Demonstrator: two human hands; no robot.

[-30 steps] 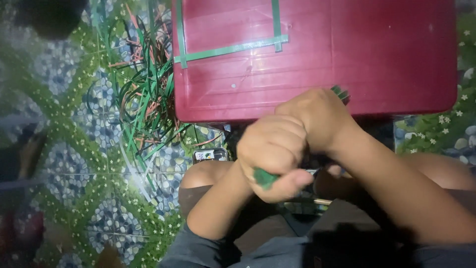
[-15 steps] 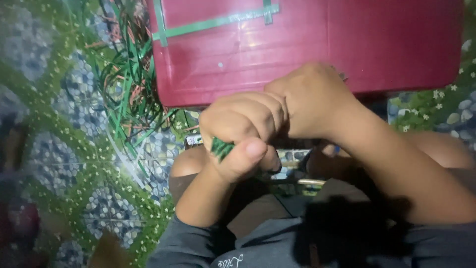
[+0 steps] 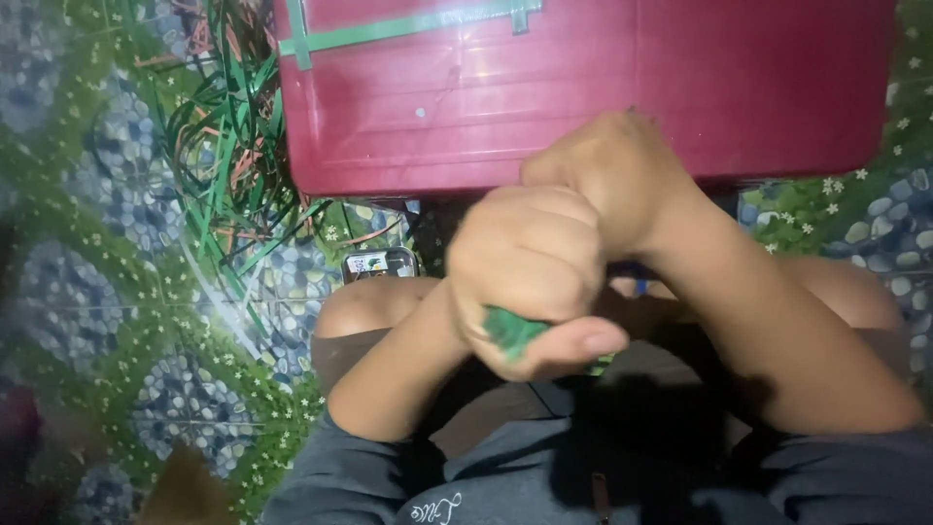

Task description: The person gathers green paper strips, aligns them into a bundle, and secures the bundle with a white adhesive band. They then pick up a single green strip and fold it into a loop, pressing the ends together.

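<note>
Someone is working seated on a home floor.
A pebble-and-grass patterned vinyl floor mat (image 3: 117, 224) is lying under loose green plastic strips (image 3: 228, 136) and a dark red plastic box (image 3: 583, 87).

Dim warm light, soft motion blur, dark shadow lower frame, left edge murky.

red plastic box (image 3: 622, 97) blocking the way ahead, tangle of green strips (image 3: 228, 146) crowding the left, bent knees hemming both sides, patterned floor mat (image 3: 107, 292) seemingly open at lower left
</note>
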